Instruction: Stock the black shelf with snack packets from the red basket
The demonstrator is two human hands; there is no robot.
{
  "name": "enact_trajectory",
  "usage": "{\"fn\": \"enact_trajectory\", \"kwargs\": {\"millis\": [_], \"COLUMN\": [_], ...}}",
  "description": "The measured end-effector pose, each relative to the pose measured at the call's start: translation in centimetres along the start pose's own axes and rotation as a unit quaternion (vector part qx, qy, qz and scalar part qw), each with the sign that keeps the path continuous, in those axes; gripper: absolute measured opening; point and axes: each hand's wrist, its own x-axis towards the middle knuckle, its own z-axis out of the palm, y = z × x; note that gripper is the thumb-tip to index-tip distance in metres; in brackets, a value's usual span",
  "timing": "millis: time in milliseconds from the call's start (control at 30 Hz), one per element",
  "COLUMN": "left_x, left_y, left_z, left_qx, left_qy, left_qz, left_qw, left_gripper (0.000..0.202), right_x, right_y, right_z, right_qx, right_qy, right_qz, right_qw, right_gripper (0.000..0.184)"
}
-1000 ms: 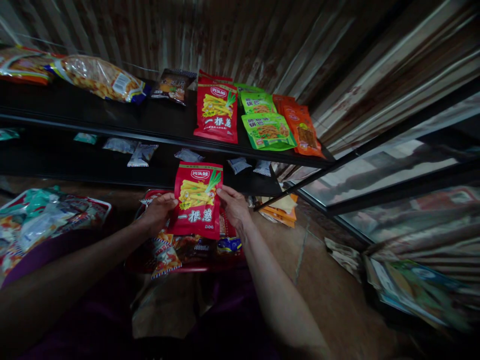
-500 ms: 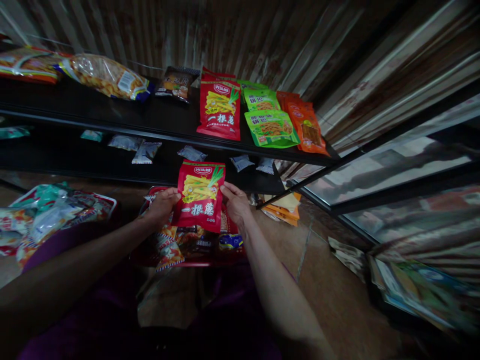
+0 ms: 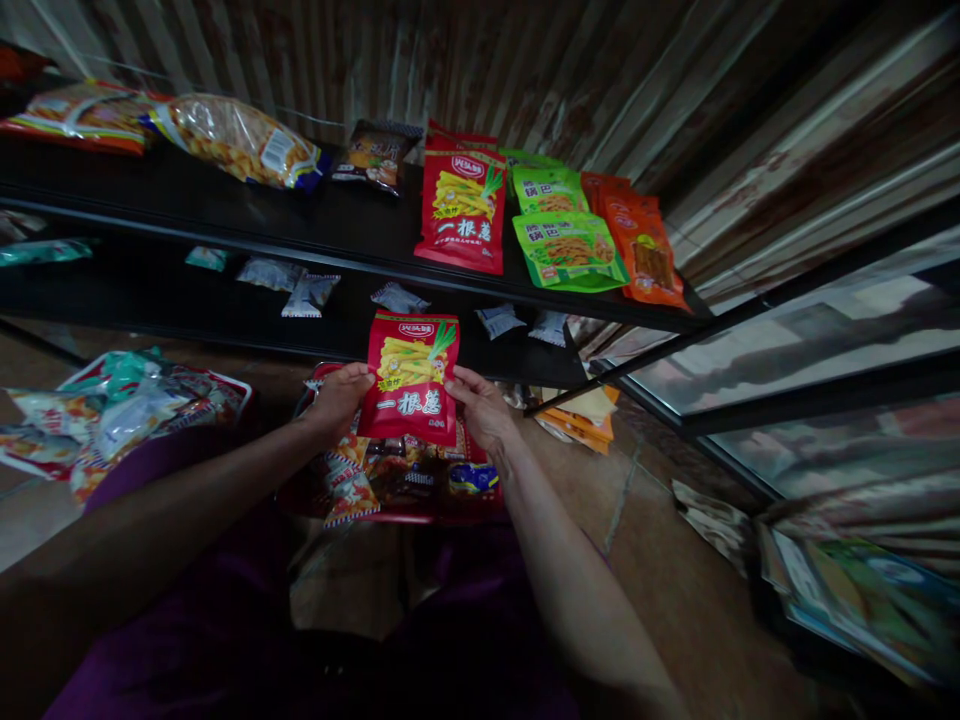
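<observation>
Between my two hands is a red snack bag [image 3: 410,378], upright, its printed front with yellow sticks and green onion facing me. My left hand [image 3: 341,402] pinches its left edge; my right hand [image 3: 480,405] pinches the right edge. Below it, a red basket [image 3: 409,517] holds several snack packets, partly hidden by the bag and my arms. On the upper shelf ahead stand matching red snack bags [image 3: 463,208]. To their right are green snack bags [image 3: 568,250] and orange snack bags [image 3: 642,245].
A black shelf unit [image 3: 247,232] spans the front, with small silver packets [image 3: 310,296] on its lower level. Large chip bags [image 3: 236,142] and a brown packet [image 3: 375,157] lie up left. Another basket [image 3: 247,392] of snacks sits at left. Papers [image 3: 581,415] and books [image 3: 862,600] lie right.
The view has shifted slightly, so the shelf and its bags appear further right. Both hands still hold the red snack bag, which stays above the basket.
</observation>
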Motion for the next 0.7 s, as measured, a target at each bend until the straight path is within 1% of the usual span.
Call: {"fn": "enact_trajectory", "kwargs": {"millis": [167, 267, 367, 467, 600, 700], "left_x": [-0.3, -0.2, -0.1, -0.3, -0.9, -1.1], "left_y": [0.5, 0.6, 0.7, 0.8, 0.9, 0.6], "left_z": [0.1, 0.0, -0.1, -0.1, 0.1, 0.2], "left_qx": [-0.015, -0.035, -0.06, -0.096, -0.093, -0.098], "left_qy": [0.0, -0.014, -0.031, -0.07, -0.134, -0.166], "left_qz": [-0.017, -0.017, -0.035, -0.054, -0.067, -0.086], "left_qw": [1.0, 0.999, 0.997, 0.991, 0.984, 0.977], "left_gripper": [0.009, 0.008, 0.009, 0.013, 0.019, 0.028], "right_x": [0.3, 0.4, 0.5, 0.6, 0.7, 0.8], "right_y": [0.1, 0.1, 0.0, -0.2, -0.5, -0.5], "right_z": [0.0, -0.1, -0.3, -0.5, -0.5, -0.4], "right_qx": [0.009, 0.007, 0.011, 0.021, 0.03, 0.028], "right_qy": [-0.002, -0.001, 0.013, 0.028, 0.053, 0.059], "right_qz": [-0.022, -0.026, -0.027, -0.023, -0.001, 0.01], "right_qw": [1.0, 1.0, 0.999, 0.999, 0.998, 0.998], "right_gripper": [0.036, 0.036, 0.039, 0.042, 0.043, 0.042]}}
